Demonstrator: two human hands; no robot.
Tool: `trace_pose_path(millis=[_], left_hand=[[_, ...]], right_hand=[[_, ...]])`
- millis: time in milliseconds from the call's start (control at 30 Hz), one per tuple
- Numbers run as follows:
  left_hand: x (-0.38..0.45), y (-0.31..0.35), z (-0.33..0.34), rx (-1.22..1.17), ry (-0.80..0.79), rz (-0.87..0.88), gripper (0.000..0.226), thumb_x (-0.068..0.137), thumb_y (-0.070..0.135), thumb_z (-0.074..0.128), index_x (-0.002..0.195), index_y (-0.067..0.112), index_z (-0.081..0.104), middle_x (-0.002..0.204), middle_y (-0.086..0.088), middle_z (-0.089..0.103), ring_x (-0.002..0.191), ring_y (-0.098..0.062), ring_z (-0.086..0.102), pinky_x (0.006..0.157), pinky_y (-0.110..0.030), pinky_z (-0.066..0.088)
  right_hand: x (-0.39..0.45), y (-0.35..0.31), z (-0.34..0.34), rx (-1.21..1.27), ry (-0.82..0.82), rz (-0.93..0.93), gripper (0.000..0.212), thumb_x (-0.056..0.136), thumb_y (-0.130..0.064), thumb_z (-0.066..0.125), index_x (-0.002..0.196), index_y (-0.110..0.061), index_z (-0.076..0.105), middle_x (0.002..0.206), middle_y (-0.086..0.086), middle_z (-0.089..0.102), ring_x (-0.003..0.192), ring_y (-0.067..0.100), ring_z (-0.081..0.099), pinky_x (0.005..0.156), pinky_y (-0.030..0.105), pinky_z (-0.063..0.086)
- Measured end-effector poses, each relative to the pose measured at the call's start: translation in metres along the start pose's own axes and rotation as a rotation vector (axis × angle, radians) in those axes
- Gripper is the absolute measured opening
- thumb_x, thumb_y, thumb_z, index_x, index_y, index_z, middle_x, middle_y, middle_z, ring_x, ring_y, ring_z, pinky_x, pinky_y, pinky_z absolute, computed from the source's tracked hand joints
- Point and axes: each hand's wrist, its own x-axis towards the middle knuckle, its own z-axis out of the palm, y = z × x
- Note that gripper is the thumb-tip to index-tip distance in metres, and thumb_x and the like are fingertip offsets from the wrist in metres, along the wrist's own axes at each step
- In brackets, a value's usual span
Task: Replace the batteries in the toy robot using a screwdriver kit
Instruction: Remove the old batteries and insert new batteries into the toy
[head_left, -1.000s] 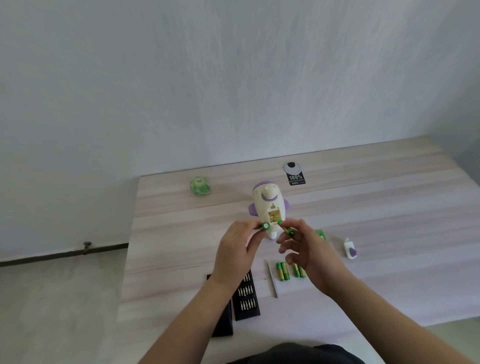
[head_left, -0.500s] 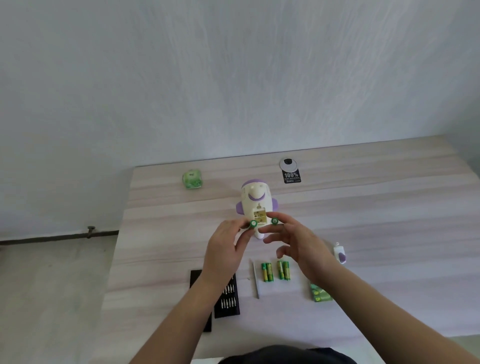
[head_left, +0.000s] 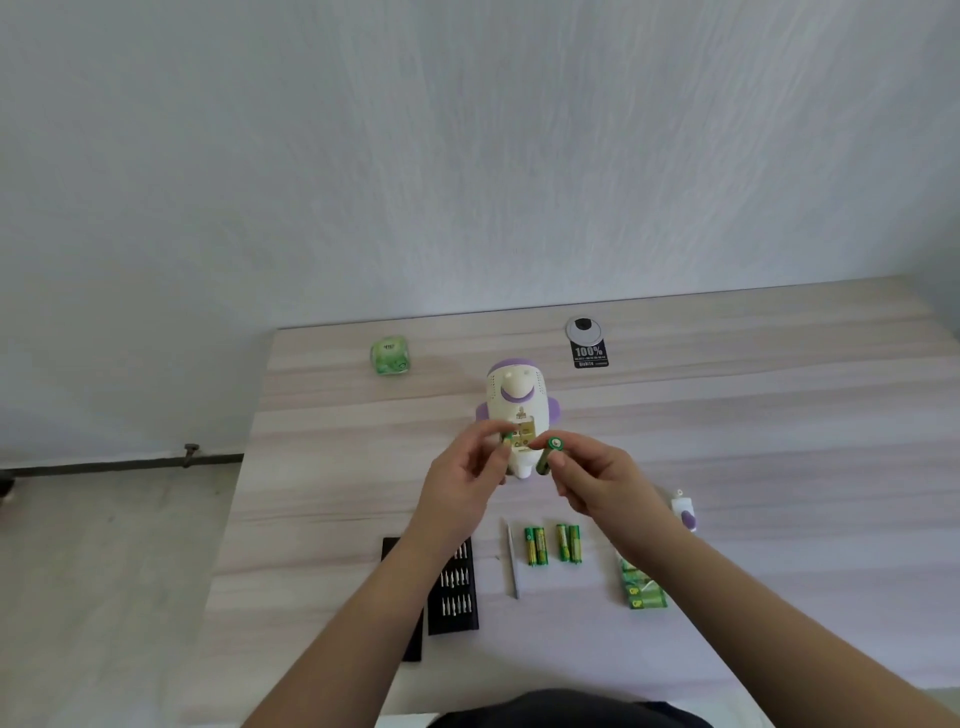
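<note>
Toy robot (head_left: 516, 415) lies on its back mid-table (head_left: 779, 415), head toward 12 o'clock, battery bay open and facing up. Left hand (head_left: 462, 486) at 7 o'clock of the toy, fingers curled, pinching a green battery (head_left: 506, 440) at the bay's left edge. Right hand (head_left: 592, 480) at 5 o'clock of the toy, thumb and fingers curled round a second green battery (head_left: 549, 456), end cap up, just beside the bay. Four loose batteries (head_left: 551, 544) in two pairs at 6 o'clock of the toy, a thin screwdriver (head_left: 513, 561) just left of them. Black bit case (head_left: 454, 592) at 7 o'clock, partly under the left forearm. Green battery pack (head_left: 644, 595) at 5 o'clock. Small white-purple cover piece (head_left: 684, 512) at 4 o'clock. Green cube (head_left: 389, 355) at 11 o'clock, black tag (head_left: 588, 347) at 1 o'clock
</note>
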Motion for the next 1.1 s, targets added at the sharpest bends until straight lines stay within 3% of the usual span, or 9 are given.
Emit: trace_pose_path(millis=[133,267,367,433,633,800,933,1100], left_hand=[[0.001,0.003,-0.001,-0.249,-0.004,-0.15,0.022,0.1,0.005,0.046,0.101,0.011,0.067,0.077,0.003,0.069,0.069,-0.014,0.062,0.068,-0.027,0.05],[0.005,0.005,-0.005,-0.393,-0.026,-0.224,0.032,0.099,-0.002,0.034,0.103,0.006,0.064,0.075,-0.011,0.068,0.069,-0.019,0.063,0.069,-0.03,0.051],[0.006,0.007,-0.004,-0.423,-0.044,-0.245,0.03,0.097,-0.005,0.036,0.108,0.004,0.063,0.078,-0.013,0.07,0.07,-0.02,0.065,0.069,-0.026,0.053],[0.007,0.007,-0.003,-0.427,-0.052,-0.247,0.026,0.097,-0.005,0.04,0.112,0.002,0.061,0.081,-0.015,0.072,0.072,-0.021,0.066,0.069,-0.024,0.053],[0.01,0.004,-0.006,-0.422,-0.043,-0.227,0.023,0.096,-0.004,0.046,0.115,0.0,0.057,0.083,-0.015,0.073,0.072,-0.02,0.067,0.069,-0.022,0.053],[0.009,-0.001,-0.01,-0.382,-0.046,-0.212,0.022,0.095,-0.002,0.052,0.115,0.003,0.059,0.086,-0.015,0.073,0.077,-0.022,0.068,0.072,-0.024,0.054],[0.012,-0.008,-0.011,-0.239,-0.043,-0.186,0.022,0.089,0.007,0.067,0.11,0.011,0.061,0.085,-0.013,0.074,0.081,-0.025,0.072,0.079,-0.03,0.057],[0.017,-0.017,-0.008,-0.003,0.022,-0.126,0.018,0.091,0.023,0.066,0.105,0.015,0.06,0.07,-0.003,0.071,0.061,-0.014,0.066,0.062,-0.022,0.049]], right_hand=[[0.003,0.002,0.004,0.026,0.068,0.011,0.021,0.098,-0.01,0.05,0.102,-0.015,0.07,0.057,-0.009,0.046,0.053,0.012,0.028,0.049,0.021,0.028],[0.004,0.001,0.007,0.031,0.102,0.038,0.02,0.098,-0.013,0.05,0.101,-0.013,0.07,0.062,-0.007,0.053,0.055,0.008,0.04,0.052,0.022,0.034],[0.004,0.002,0.008,0.025,0.115,0.05,0.023,0.1,-0.017,0.049,0.099,-0.017,0.071,0.071,0.004,0.054,0.06,0.014,0.044,0.055,0.025,0.04],[0.005,0.002,0.009,0.027,0.134,0.069,0.024,0.1,-0.02,0.048,0.098,-0.017,0.071,0.068,0.001,0.054,0.058,0.013,0.045,0.056,0.027,0.04],[0.007,0.003,0.015,0.048,0.156,0.088,0.023,0.1,-0.019,0.047,0.102,-0.015,0.07,0.061,-0.007,0.056,0.054,0.008,0.049,0.057,0.026,0.042],[0.009,0.002,0.018,0.079,0.162,0.073,0.018,0.098,-0.017,0.05,0.11,-0.014,0.064,0.075,0.005,0.068,0.067,0.014,0.063,0.064,0.027,0.051],[0.01,0.002,0.018,0.206,0.198,0.103,0.018,0.096,-0.017,0.053,0.112,-0.008,0.058,0.079,0.013,0.067,0.064,0.018,0.064,0.062,0.028,0.053],[0.012,0.004,0.015,0.279,0.137,0.126,0.022,0.101,-0.012,0.044,0.104,-0.004,0.064,0.084,0.014,0.068,0.069,0.016,0.067,0.068,0.024,0.057]])
